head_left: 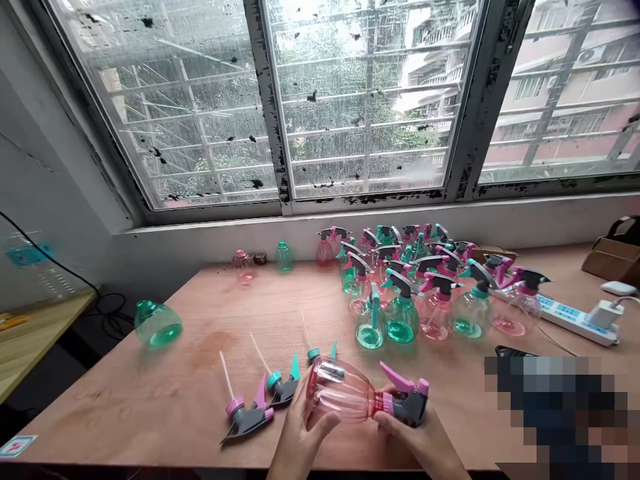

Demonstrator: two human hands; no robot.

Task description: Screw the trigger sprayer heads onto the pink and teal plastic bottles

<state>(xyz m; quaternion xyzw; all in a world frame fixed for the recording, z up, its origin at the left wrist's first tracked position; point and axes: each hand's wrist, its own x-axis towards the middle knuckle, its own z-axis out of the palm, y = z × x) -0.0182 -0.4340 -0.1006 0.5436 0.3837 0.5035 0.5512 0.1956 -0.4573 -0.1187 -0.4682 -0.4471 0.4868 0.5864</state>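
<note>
Clasping a pink bottle [343,393], left hand [306,423] and right hand [417,433] face a wooden table [165,400], windows [367,100] beyond.

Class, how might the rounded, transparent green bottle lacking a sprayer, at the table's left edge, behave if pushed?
The rounded, transparent green bottle appears hollow, so probably light. Its glossy surface may be slippery; its round body could roll if tipped.

legible text: none | table sticker [18,446]: marks too small
</note>
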